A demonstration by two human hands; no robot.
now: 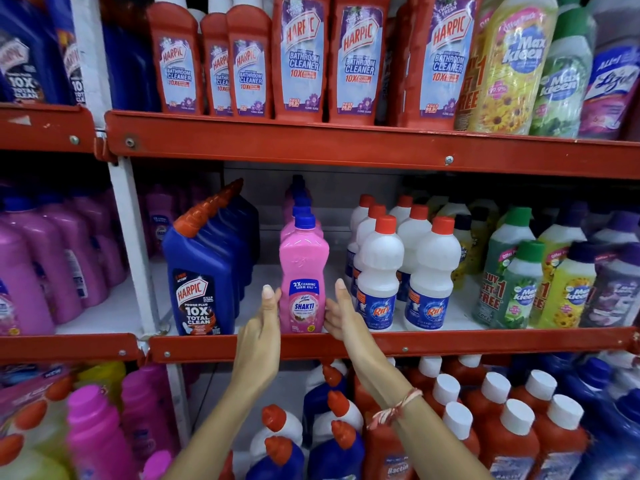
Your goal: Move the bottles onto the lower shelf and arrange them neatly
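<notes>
We have the tall pink plastic bottle with the blue screw cap (pixel 303 271) standing upright at the front edge of the red metal middle shelf (pixel 398 344), heading a single-file row of the same bottles. Our left hand (pixel 261 327) presses flat against its left side and our right hand (pixel 341 313) against its right, each grip open-fingered, clasping the labelled lower body between them. Left of this bottle stands a dark blue angled-neck bottle (pixel 201 271); right of it, white red-capped bottles (pixel 379 271). We judge it full, fairly heavy, stiff-walled and glossy, so holding low around the label seems safest.
</notes>
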